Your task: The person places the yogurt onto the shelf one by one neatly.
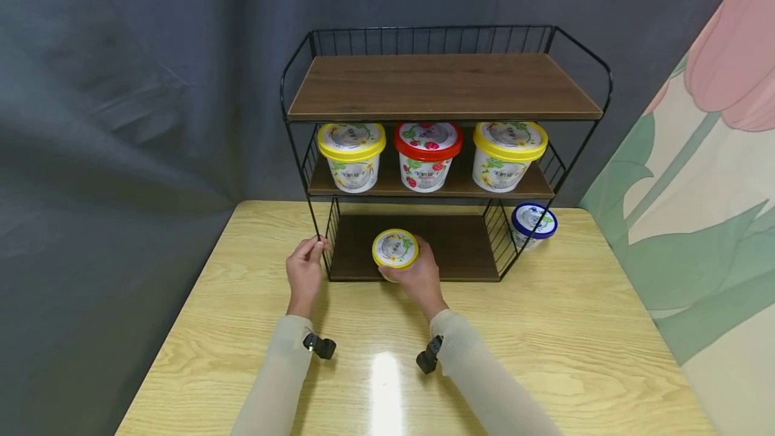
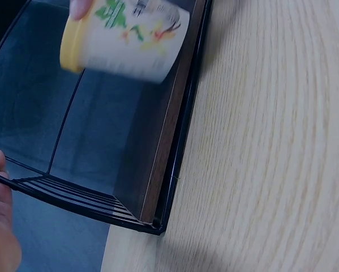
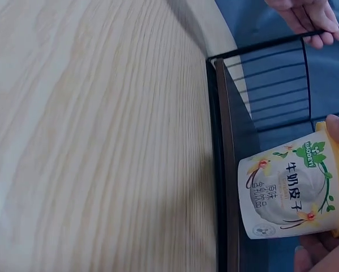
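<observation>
My right hand [image 1: 420, 276] grips a white tub with a yellow lid [image 1: 395, 248] by its sides, over the front of the bottom shelf [image 1: 460, 241]. The right wrist view shows flowers and Chinese lettering on this yogurt-style tub [image 3: 288, 190]; it stays upright, its base close over the shelf board. With fingertips and thumb, my left hand [image 1: 305, 271] holds the front left post of the black wire rack [image 1: 296, 153]. In the left wrist view the left fingers [image 2: 0, 195] bend round the thin black bar.
On the middle shelf [image 1: 387, 186] stand a yellow-lidded tub [image 1: 354, 157], a red-lidded tub [image 1: 426, 155] and another yellow-lidded tub [image 1: 508, 155]. Behind the rack's right side, a blue-lidded tub [image 1: 533, 221] sits on the wooden table [image 1: 575, 342]. A dark curtain [image 1: 151, 86] hangs behind.
</observation>
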The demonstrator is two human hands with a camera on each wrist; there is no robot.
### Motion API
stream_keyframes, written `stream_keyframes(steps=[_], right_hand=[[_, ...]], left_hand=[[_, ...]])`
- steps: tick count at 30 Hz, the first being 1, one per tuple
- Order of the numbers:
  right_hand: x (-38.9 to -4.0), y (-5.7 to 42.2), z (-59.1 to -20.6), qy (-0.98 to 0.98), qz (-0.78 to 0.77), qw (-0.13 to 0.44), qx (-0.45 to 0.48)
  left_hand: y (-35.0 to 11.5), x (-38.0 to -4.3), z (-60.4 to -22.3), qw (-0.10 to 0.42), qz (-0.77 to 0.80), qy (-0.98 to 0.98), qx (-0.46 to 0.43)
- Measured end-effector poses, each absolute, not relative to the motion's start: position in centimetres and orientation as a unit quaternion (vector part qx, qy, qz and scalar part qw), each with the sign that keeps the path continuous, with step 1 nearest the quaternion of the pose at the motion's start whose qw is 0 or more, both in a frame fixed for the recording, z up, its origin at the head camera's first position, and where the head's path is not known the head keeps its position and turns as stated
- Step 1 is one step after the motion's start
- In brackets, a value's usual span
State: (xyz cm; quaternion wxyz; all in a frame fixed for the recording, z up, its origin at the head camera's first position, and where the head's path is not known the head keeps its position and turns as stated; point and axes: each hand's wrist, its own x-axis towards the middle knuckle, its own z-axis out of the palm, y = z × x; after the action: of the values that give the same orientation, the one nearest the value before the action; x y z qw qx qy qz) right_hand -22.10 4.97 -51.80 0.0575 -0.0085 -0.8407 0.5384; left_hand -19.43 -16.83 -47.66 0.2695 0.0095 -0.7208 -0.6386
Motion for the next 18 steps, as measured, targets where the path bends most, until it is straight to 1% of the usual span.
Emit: stream_keyframes(steps=[6, 10, 18], right_hand=[[-22.5, 2.9, -51.5, -0.835, 0.547, 0.052, 0.01], [-22.7, 1.7, -51.3, -0.835, 0.548, 0.053, 0.016], [-23.0, 0.2, -51.5, -0.847, 0.53, 0.042, 0.001]], left_hand=[[-16.8, -19.5, -47.7, 0.279, -0.63, -0.725, 0.009], [-16.9, -19.7, -47.9, 0.277, -0.647, -0.71, 0.007], [-16.9, -20.0, -48.1, 0.287, -0.646, -0.707, -0.002]])
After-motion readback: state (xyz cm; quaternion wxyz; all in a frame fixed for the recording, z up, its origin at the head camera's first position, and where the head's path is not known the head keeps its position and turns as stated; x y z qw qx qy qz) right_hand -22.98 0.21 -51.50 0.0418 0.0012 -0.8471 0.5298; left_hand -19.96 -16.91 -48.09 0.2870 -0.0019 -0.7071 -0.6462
